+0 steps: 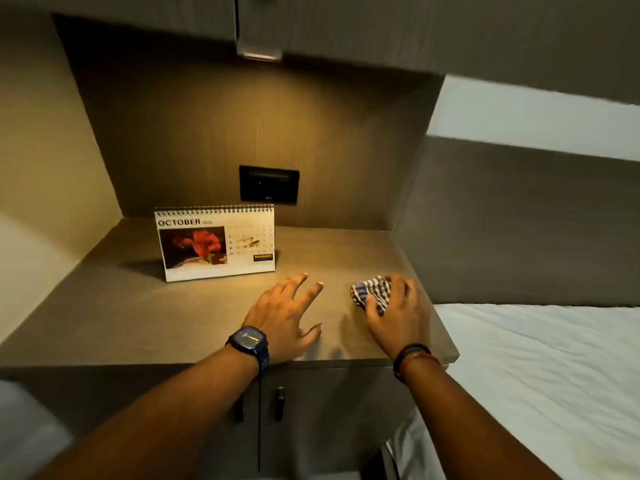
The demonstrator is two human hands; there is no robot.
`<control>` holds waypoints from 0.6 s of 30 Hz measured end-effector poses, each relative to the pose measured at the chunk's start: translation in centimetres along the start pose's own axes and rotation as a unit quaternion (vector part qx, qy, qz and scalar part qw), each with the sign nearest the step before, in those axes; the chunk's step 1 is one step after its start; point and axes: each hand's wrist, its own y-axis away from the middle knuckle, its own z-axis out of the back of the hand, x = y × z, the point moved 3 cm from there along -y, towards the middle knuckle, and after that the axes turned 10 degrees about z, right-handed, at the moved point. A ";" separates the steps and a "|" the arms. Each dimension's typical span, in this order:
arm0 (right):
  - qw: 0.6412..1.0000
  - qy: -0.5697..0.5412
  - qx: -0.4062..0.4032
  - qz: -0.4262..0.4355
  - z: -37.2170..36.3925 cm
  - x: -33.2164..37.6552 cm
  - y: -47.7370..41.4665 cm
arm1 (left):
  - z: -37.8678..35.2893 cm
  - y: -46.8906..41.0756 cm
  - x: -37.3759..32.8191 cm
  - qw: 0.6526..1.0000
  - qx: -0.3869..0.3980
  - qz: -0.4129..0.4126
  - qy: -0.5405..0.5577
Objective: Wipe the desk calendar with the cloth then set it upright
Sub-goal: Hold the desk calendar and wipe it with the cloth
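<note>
Right hand (398, 313) clenched on checked cloth (372, 292) at countertop (138, 317) edge, apparently readying the wipe; left hand (284, 317) empty, fingers spread, nearing upright October desk calendar (216, 242), probably to steady it.

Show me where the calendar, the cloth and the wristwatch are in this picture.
desk calendar (214, 242): head view, on the middle of its October page.
cloth (372, 292): head view, on the checked fabric showing beyond the right hand's fingers.
wristwatch (250, 341): head view, on its face, at the left wrist.
</note>
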 end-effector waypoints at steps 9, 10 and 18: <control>0.971 0.137 0.181 -0.074 -7.6 -4.4 -1.3 | -9.2 -2.2 4.0 0.992 0.119 0.042 -0.030; 0.968 0.158 0.178 -0.078 -7.8 -4.3 -1.6 | -9.5 -2.1 4.3 0.991 0.127 0.046 -0.023; 0.992 -0.054 0.006 -0.113 -10.1 4.9 -5.5 | -2.4 -5.1 7.6 0.998 -0.020 0.037 0.043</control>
